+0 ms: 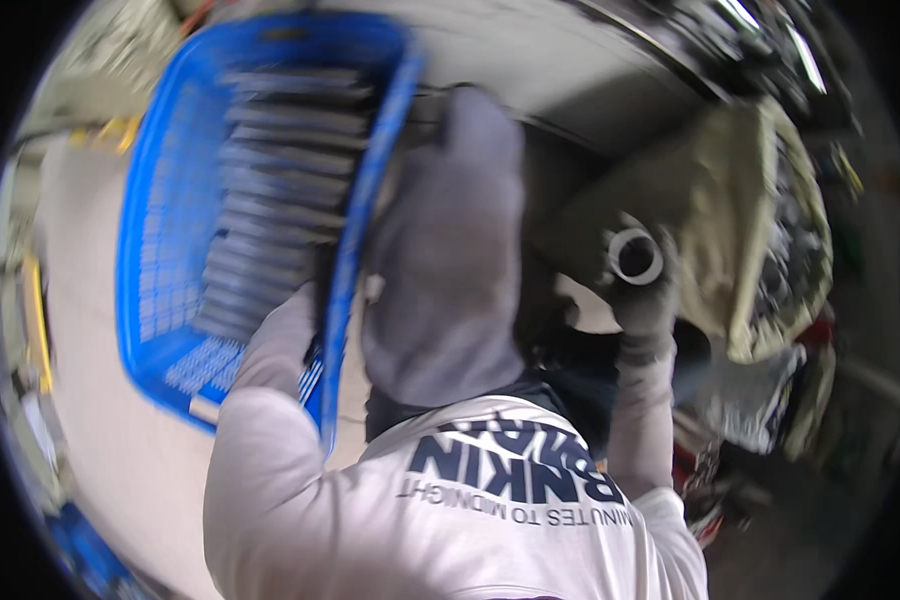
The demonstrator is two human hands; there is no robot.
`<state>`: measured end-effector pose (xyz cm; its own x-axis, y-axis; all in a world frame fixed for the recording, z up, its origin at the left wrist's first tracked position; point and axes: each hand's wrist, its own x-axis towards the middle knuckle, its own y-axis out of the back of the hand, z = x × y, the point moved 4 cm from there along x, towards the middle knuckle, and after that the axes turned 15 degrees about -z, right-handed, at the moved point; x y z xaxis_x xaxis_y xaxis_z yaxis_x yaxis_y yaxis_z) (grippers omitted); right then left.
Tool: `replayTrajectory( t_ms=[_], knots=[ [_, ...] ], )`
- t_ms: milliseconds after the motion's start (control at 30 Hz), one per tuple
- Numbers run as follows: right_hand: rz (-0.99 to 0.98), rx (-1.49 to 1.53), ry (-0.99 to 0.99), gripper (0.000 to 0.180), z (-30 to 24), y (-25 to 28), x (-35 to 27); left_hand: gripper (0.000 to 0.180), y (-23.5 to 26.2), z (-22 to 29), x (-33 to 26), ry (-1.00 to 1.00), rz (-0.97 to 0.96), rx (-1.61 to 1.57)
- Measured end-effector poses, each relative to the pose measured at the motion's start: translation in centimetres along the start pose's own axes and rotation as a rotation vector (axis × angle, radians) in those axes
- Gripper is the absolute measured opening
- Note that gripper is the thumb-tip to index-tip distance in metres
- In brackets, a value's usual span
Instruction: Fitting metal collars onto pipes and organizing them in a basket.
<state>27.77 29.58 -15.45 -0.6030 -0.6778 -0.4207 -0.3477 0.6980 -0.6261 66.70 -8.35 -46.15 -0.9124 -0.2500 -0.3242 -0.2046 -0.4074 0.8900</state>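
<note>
My right hand (650,300), in a grey glove, is closed around a short, hollow, light-coloured cylinder (658,262) with its open end facing up. I hold it beside an open sack, clear of its mouth. My left arm reaches over the near right side of a blue plastic basket (135,290). At its end my left hand (320,275), dark-gloved and blurred, is by the right ends of the stacked grey parts (280,200). Its fingers are hidden, so what it holds or touches does not show. The parts lie in a long row of ridges inside the basket.
The open cream sack (735,230) at the right holds many dark, shiny pieces. My grey-clad leg (450,260) stands between basket and sack. Machinery (740,40) is at the far right. A clear plastic bag (755,400) lies below the sack; a yellow bar (37,325) is at the far left.
</note>
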Motion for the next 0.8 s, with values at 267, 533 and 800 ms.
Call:
replayTrajectory(
  t_ms=[267, 533, 800],
  knots=[
    [-0.313, 0.327, -0.033, 0.063, -0.4, 2.6, -0.3, 0.054, 9.0, 0.4, 3.7, 0.07, 0.046, -0.099],
    [-0.287, 0.126, 0.055, 0.066, -1.6, 0.4, -2.3, 0.059, 5.4, 0.1, 4.5, 0.348, -0.472, 0.083],
    [-0.145, 0.159, 0.072, 0.054, -1.8, 9.8, -3.2, 0.049, 15.5, 3.0, 17.3, 0.229, 0.382, 0.521]
  ],
)
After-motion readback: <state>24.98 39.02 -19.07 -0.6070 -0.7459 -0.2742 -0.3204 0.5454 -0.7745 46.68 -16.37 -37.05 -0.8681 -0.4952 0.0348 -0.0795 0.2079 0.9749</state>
